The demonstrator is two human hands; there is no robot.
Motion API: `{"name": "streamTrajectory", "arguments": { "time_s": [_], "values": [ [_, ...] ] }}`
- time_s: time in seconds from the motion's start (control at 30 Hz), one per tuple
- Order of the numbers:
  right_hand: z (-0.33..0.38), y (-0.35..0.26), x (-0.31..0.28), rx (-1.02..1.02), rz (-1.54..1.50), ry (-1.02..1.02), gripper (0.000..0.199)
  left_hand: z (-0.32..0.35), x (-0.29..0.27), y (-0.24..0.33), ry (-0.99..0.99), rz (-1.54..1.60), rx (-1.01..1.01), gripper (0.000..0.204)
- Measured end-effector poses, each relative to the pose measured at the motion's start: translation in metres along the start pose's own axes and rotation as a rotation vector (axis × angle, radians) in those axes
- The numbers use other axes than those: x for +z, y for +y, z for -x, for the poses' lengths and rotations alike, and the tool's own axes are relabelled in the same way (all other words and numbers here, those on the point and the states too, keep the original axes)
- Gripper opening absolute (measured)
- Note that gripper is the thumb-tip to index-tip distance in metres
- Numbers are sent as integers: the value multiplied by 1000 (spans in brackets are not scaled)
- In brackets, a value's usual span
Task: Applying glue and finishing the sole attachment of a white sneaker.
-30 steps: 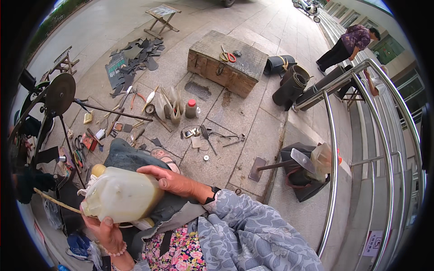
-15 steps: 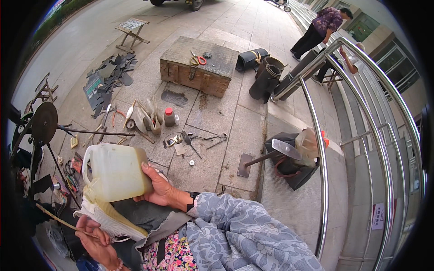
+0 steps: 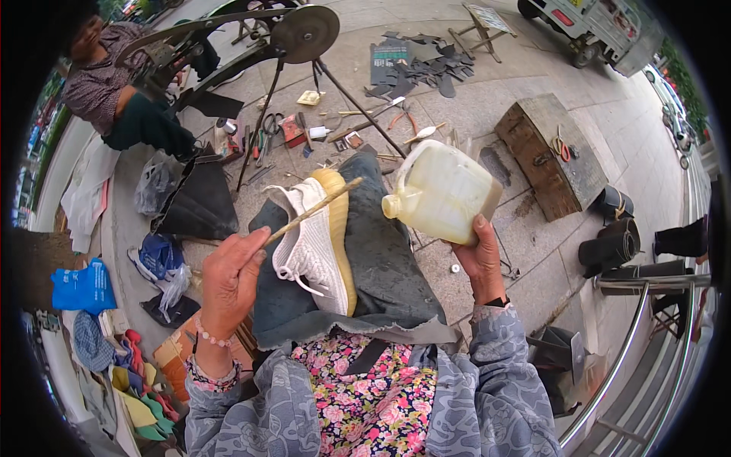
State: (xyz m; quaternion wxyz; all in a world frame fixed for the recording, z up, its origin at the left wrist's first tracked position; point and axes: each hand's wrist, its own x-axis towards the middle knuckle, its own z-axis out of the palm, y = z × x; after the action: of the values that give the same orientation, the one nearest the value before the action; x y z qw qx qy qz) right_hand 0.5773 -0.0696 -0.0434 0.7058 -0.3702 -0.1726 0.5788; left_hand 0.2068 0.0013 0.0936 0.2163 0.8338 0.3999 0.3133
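My left hand [image 3: 228, 286] pinches a thin wooden stick [image 3: 316, 207], which slants up to the right across the shoe. Whether its tip touches the sole cannot be told. The white knit sneaker [image 3: 304, 247] lies on its side on a dark cloth [image 3: 392, 270] over my lap, its thick yellowish sole turned to the right. In my right hand [image 3: 481, 263] is a translucent plastic jug [image 3: 445, 190], gripped at its base. The jug is tilted, its mouth pointing left toward the shoe, and yellowish stains mark its neck.
Ahead stands a hand-cranked machine with a large wheel [image 3: 304, 34], a seated person [image 3: 126, 84] beside it. Tools such as scissors [image 3: 270, 126] and pliers [image 3: 403, 116] litter the paving. A wooden chest [image 3: 548, 160] is at right, a metal railing [image 3: 609, 373] at lower right, bags and cloths at left.
The view has swung to the left. The jug has moved away from the sneaker and is held to its right. My left hand now holds the stick up across the shoe.
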Motion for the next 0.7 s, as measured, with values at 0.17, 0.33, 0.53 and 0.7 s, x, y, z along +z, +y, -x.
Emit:
{"name": "streamTrajectory", "arguments": {
  "time_s": [0.17, 0.33, 0.53, 0.7],
  "values": [
    [10, 7, -3, -9, 3, -12, 75, 33, -1, -2, -61, -15, -92, 25],
    [17, 22, -16, 73, -72, 10, 70, 66, 4, -11, -97, -12, -156, 25],
    [10, 29, -2, 103, -56, 54, 75, 92, 12, -15, -74, 32, -181, 22],
    [-10, 24, -10, 203, -168, -101, 81, 110, 20, -17, -36, 40, -226, 20]
  ]
}}
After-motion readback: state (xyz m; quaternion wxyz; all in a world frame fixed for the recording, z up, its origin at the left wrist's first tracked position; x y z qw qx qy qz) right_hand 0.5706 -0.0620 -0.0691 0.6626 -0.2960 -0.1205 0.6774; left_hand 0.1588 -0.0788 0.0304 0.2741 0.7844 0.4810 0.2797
